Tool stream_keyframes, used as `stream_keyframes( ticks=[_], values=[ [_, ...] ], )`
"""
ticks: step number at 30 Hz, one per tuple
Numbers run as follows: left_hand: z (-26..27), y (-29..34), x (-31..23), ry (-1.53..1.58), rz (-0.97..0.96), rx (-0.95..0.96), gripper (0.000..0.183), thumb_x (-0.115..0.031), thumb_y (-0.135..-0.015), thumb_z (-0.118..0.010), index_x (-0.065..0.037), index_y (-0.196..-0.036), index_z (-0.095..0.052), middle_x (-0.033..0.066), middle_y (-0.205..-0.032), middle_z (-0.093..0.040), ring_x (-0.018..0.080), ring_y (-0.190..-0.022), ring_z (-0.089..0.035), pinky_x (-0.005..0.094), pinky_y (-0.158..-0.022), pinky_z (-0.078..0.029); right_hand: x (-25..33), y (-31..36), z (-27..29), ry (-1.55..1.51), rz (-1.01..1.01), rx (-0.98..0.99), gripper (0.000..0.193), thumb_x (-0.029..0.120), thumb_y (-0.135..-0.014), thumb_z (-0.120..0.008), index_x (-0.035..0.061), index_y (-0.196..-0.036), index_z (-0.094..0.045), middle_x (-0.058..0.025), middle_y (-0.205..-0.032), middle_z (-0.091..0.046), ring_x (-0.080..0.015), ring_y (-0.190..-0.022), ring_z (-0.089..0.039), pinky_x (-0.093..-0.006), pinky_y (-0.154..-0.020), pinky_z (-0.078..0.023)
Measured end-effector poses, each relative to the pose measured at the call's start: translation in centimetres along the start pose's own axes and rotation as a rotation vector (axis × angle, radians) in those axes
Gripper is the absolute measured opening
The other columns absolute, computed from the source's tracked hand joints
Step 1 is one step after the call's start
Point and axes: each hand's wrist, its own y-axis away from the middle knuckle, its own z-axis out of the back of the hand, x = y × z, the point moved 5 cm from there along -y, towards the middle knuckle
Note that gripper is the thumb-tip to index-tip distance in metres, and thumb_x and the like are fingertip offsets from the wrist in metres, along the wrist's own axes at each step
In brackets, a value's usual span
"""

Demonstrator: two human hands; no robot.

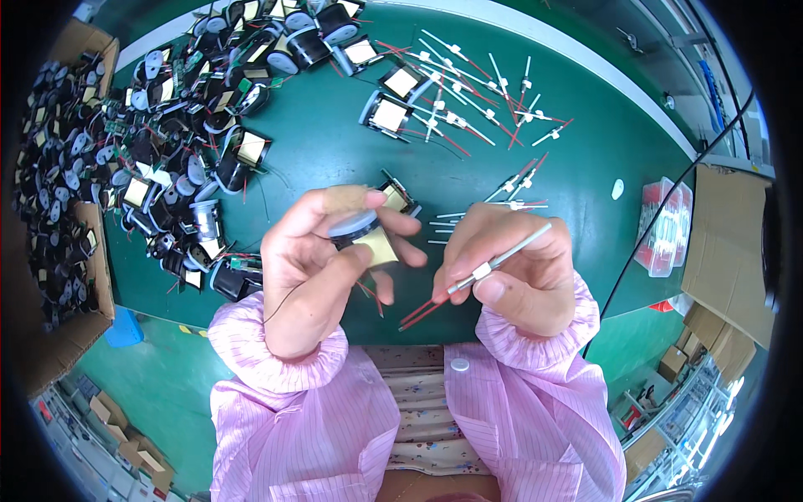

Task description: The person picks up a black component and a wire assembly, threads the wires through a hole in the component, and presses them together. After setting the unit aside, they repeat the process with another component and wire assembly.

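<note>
My left hand (311,272) is closed around a small black cylindrical part (378,246) with a grey round cap and a pale yellow pad. Thin red and dark wires hang below that part. Between thumb and fingers of my right hand (527,272) is a thin white rod with wires (520,244); it has a white block near its middle and two red leads pointing down toward my left hand. The two held things are apart. Another black part with a yellow pad (396,197) lies just behind my left fingers, partly hidden.
A heap of similar black parts (201,171) covers the table's left side, beside a cardboard box (104,259) full of them. Several white rods with red wires (456,84) lie at the back. A clear plastic box (665,226) of rods stands right, near a black cable (644,251).
</note>
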Motion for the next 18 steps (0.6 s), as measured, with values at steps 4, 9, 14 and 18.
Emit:
stream_keyframes(
  ticks=[4, 9, 14, 18],
  values=[
    [0.7, 0.5, 0.2, -0.052, -0.088, 0.193, 0.029, 0.007, -0.081, -0.041, 0.007, -0.104, -0.059, 0.0242, -0.114, -0.056, 0.0244, -0.089, -0.063, 0.0261, -0.063, -0.049, -0.5, 0.6, 0.0, 0.040, -0.034, -0.129, 0.019, -0.013, -0.081, -0.057, -0.0092, -0.100, -0.061, -0.0172, -0.095, -0.060, -0.0214, -0.083, -0.063, -0.0307, -0.073, -0.052],
    [-0.7, 0.9, -0.1, -0.316, -0.056, 0.353, 0.009, 0.004, -0.084, -0.055, 0.005, -0.090, -0.062, 0.0143, -0.101, -0.060, 0.0176, -0.085, -0.057, 0.0282, -0.076, -0.043, 0.3, 0.0, -0.2, 0.535, 0.077, 0.040, 0.026, -0.011, -0.077, -0.063, -0.0031, -0.102, -0.064, -0.0135, -0.091, -0.062, -0.0188, -0.084, -0.062, -0.0286, -0.071, -0.049],
    [-0.6, 1.2, -0.2, -0.461, -0.102, 0.283, 0.003, 0.002, -0.082, -0.062, 0.001, -0.085, -0.062, 0.0083, -0.092, -0.060, 0.0120, -0.078, -0.056, 0.0224, -0.061, -0.040, 0.2, 0.2, -0.4, 0.557, 0.031, -0.031, 0.025, -0.010, -0.075, -0.066, -0.0008, -0.098, -0.066, -0.0114, -0.088, -0.062, -0.0170, -0.081, -0.060, -0.0265, -0.068, -0.045],
    [-1.1, 1.7, -0.6, -0.721, -0.252, 0.182, 0.007, 0.002, -0.079, -0.065, -0.002, -0.084, -0.062, 0.0060, -0.087, -0.060, 0.0091, -0.070, -0.054, 0.0198, -0.048, -0.035, -0.9, 0.5, -0.6, 0.555, -0.130, -0.124, 0.021, -0.007, -0.072, -0.069, -0.0006, -0.092, -0.065, -0.0104, -0.088, -0.063, -0.0159, -0.077, -0.060, -0.0260, -0.065, -0.045]
  ],
)
